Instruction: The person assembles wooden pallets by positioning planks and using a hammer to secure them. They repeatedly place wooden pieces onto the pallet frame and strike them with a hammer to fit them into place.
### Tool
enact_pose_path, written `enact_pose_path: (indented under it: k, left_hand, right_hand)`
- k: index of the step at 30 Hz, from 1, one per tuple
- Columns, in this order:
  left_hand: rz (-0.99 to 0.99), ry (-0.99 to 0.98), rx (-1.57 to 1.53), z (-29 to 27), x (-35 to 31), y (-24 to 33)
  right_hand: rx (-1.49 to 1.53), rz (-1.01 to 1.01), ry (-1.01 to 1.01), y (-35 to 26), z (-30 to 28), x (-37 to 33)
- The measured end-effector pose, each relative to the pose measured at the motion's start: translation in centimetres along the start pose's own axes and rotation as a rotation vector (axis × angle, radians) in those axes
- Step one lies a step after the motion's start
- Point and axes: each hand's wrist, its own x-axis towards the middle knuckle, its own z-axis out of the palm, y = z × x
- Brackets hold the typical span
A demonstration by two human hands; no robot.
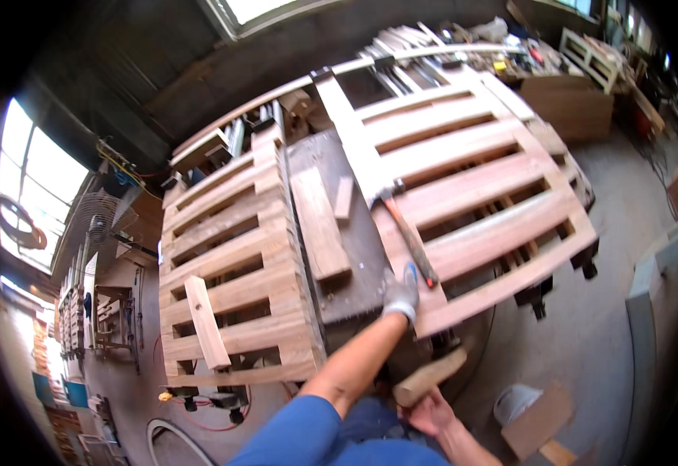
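Note:
My left hand (401, 295), in a pale glove with a blue patch, grips the near left edge of a slatted wooden panel (463, 186). Its thumb side lies along the top and the other fingers are partly hidden. On that panel, just beyond the glove, lies a hammer (409, 237), its head pointing away from me. Low in front of my body, my bare right hand (432, 412) is closed around the near end of a short wooden block (430, 378). This block is below the panel's near edge and apart from it.
Left of the panel stands another slatted wooden panel (234, 264) with a loose board (207, 322) on it. Between them a grey work surface (366, 268) carries a wide plank (319, 225) and a small wood piece (343, 198). A cardboard piece (539, 419) lies at lower right.

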Motion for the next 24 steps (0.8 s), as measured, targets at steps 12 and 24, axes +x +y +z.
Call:
enact_pose_path:
  k: [12,24]
  left_hand:
    - [0.023,0.090,0.073,0.5,-0.9,1.3]
    - [0.030,0.109,0.106,0.7,-0.7,0.7]
  right_hand:
    - [-2.506,-1.043,0.746,-17.1,0.6,-3.4]
    - [-0.747,-0.225,0.352,-6.7,-16.3,6.8]
